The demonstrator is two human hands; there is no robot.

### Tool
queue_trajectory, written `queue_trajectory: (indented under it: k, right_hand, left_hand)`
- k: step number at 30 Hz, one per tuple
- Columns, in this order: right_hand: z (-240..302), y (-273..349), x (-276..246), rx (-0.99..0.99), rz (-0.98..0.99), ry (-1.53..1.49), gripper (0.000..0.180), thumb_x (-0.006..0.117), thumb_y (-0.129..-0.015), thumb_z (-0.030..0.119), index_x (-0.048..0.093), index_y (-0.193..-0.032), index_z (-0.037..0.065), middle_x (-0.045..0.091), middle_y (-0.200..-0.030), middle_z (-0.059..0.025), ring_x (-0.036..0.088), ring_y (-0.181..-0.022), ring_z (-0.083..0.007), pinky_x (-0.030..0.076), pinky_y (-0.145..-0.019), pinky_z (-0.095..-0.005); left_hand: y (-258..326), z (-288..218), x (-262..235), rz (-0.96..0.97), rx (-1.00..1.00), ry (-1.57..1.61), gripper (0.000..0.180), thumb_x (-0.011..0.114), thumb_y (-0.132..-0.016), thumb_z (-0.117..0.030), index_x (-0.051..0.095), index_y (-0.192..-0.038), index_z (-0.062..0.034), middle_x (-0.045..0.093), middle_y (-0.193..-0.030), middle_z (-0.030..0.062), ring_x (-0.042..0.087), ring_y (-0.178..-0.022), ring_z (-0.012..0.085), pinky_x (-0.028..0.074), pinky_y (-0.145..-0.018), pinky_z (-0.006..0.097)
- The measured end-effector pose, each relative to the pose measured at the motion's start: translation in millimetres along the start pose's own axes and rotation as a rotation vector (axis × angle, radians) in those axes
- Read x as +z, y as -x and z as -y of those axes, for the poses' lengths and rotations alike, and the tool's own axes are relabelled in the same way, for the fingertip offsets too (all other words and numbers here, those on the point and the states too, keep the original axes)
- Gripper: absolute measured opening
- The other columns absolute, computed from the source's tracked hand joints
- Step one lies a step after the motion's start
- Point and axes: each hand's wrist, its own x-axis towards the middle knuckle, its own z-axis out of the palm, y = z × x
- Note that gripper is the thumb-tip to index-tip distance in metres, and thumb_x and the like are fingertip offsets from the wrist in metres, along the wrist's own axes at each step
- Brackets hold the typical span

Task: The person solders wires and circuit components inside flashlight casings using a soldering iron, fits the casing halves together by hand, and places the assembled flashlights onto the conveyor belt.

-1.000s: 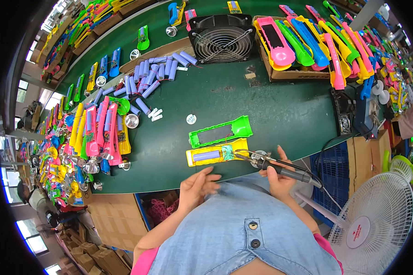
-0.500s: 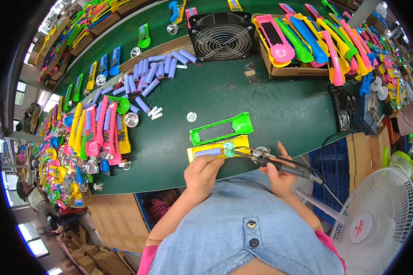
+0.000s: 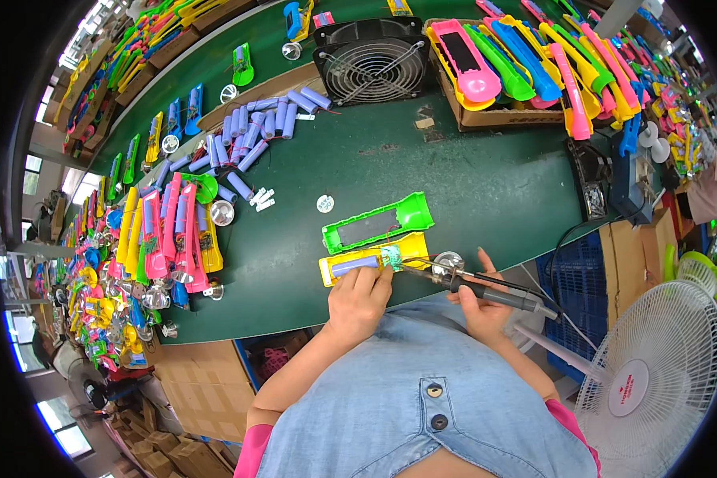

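A yellow flashlight shell half lies in front of me, with a lilac battery cell and a small green circuit board in it. My left hand is at the shell's near edge, fingertips pinched together beside the board; whatever is between them is hidden. In my right hand is a soldering iron, its tip pointing left to the board. A silver reflector cup sits by the iron. Just beyond, a green shell half lies with a dark panel in its middle.
Lilac battery cells are heaped at the back left, near a pile of coloured shells. A black fan stands at the back, beside a carton of shells. A white fan is at my right.
My left hand has shifted right along the yellow shell, and its fingertips are closer to the circuit board. My right hand still holds the soldering iron there. The whole view has shifted slightly.
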Motion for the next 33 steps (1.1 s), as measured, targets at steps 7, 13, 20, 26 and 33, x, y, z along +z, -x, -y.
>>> queue_trajectory:
  k: [7,13,20,26,33]
  right_hand:
    - [-1,-1,2,-0.033,0.011,0.019,0.019,0.063,-0.076,0.003,0.057,-0.094,0.002,0.064,-0.073,-0.0051,0.064,-0.07,-0.0131,0.017,-0.106,-0.0493]
    - [-6,2,5,0.03,-0.02,-0.044,0.019,0.062,-0.075,0.002,0.058,-0.093,0.002,0.063,-0.071,-0.0045,0.063,-0.07,-0.0128,0.017,-0.106,-0.0491]
    - [-4,-1,4,-0.047,0.001,0.014,0.017,0.062,-0.075,0.002,0.059,-0.092,0.002,0.064,-0.07,-0.0041,0.063,-0.07,-0.0125,0.017,-0.106,-0.0493]
    - [-1,0,3,0.021,-0.005,-0.014,0.017,0.062,-0.076,0.002,0.058,-0.092,0.0,0.063,-0.068,-0.005,0.064,-0.067,-0.0139,0.018,-0.106,-0.0499]
    - [2,-16,-3,-0.13,-0.113,0.033,0.016,0.058,-0.079,0.004,0.054,-0.094,-0.002,0.062,-0.064,-0.0069,0.064,-0.062,-0.0144,0.017,-0.107,-0.0506]
  left_hand:
    - [2,1,1,0.012,0.012,-0.022,0.025,0.067,-0.064,-0.003,0.065,-0.089,-0.0046,0.049,-0.07,0.0028,0.051,-0.057,0.0168,0.041,-0.049,0.029]
    - [2,2,-1,0.022,0.013,-0.021,0.023,0.067,-0.066,-0.004,0.065,-0.089,-0.0045,0.05,-0.071,0.003,0.051,-0.057,0.0165,0.041,-0.048,0.029]
    - [0,1,-3,0.031,-0.014,0.03,0.022,0.065,-0.067,-0.003,0.065,-0.089,-0.0054,0.051,-0.073,0.0033,0.052,-0.058,0.0172,0.042,-0.049,0.029]
    - [-1,0,-2,0.03,-0.034,0.049,0.023,0.065,-0.066,-0.003,0.065,-0.088,-0.0064,0.052,-0.074,0.0035,0.053,-0.059,0.0179,0.042,-0.049,0.03]
    - [-3,-4,-7,0.118,-0.021,-0.057,0.026,0.06,-0.066,-0.007,0.063,-0.092,-0.0033,0.053,-0.083,0.0055,0.052,-0.073,0.0206,0.042,-0.059,0.031]
